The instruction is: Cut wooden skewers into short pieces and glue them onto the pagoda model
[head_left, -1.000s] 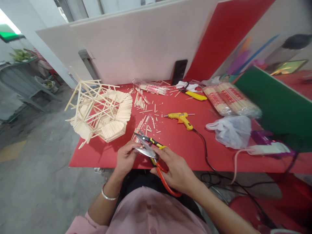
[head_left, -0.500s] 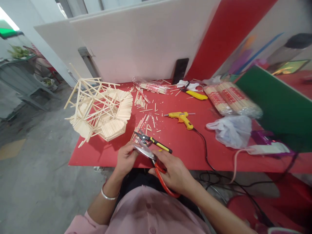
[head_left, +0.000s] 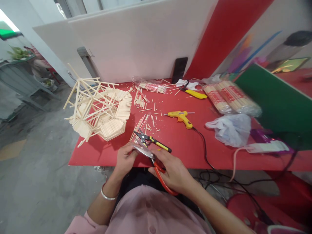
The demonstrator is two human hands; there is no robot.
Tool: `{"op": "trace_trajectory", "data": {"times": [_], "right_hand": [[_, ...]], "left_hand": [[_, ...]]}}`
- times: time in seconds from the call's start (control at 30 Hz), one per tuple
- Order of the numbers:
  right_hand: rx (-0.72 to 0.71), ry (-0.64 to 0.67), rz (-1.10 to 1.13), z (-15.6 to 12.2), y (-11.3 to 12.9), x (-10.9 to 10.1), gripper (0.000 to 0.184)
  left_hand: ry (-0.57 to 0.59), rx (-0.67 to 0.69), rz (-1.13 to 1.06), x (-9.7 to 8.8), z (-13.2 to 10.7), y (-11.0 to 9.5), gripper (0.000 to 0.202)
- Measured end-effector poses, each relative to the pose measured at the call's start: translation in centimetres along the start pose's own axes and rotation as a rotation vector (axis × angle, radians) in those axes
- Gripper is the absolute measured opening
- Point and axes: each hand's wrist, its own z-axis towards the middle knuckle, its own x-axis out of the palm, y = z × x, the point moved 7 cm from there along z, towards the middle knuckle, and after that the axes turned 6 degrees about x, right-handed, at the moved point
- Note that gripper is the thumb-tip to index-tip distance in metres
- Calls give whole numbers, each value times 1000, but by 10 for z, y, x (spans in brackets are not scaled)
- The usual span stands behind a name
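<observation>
My right hand is closed round the red-handled scissors, whose blades point up and left toward my other hand. My left hand is closed at the blade tips, its fingers pinched together; what sits between them is hidden. Just beyond the blades, pliers with black and yellow handles lie on the table beside loose wooden sticks. Left of these stands a model built of pale sticks, with a ring of flat panels and an open frame of struts.
On the red table lie a yellow glue gun with a black cord, yellow-handled pliers, packs of sticks and a white plastic bag. A black phone leans on the white board. Cables hang below the right edge.
The scissors' blades look closer together than before. Both hands stay in nearly the same place, and the whole view has shifted slightly.
</observation>
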Motion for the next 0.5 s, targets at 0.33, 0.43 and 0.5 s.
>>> {"op": "trace_trajectory", "data": {"times": [0.33,0.43,0.5], "right_hand": [[21,17,44,0,1,2,46],[16,-23,31,-1,0,3,47],[15,-31,58,-2,-1,5,47]], "left_hand": [[3,-39,24,2,1,-2,14],[-9,-31,41,2,2,-4,13],[-8,-28,56,2,2,-5,13]]}}
